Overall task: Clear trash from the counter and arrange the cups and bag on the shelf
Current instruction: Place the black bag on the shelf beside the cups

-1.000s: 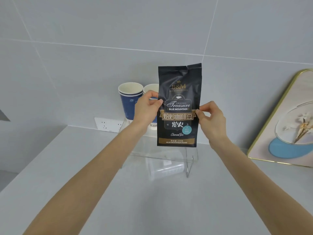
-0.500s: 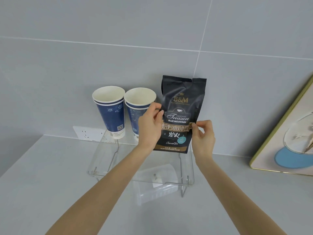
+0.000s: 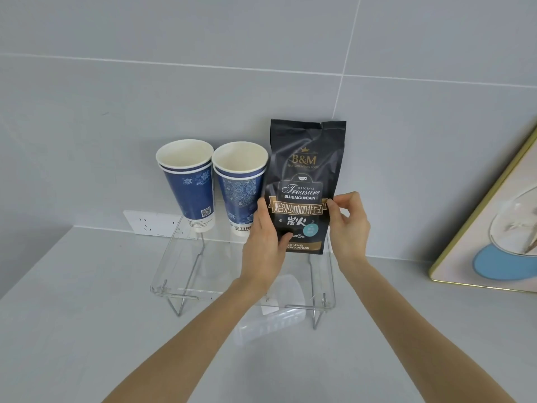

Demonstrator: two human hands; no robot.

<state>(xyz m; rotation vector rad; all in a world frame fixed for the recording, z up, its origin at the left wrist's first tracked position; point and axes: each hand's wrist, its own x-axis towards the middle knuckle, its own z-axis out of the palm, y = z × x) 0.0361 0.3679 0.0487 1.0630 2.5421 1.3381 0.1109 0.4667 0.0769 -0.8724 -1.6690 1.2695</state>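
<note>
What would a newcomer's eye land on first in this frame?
The black coffee bag stands upright at the right end of the clear shelf, gripped by the left hand and right hand. Left of it stand two blue paper cups, rims up, against the grey wall.

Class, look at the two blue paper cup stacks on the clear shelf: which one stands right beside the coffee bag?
The right-hand blue cup stack, patterned with round medallions, stands next to the coffee bag. The other stack, showing a QR code, stands at the far left.
</note>
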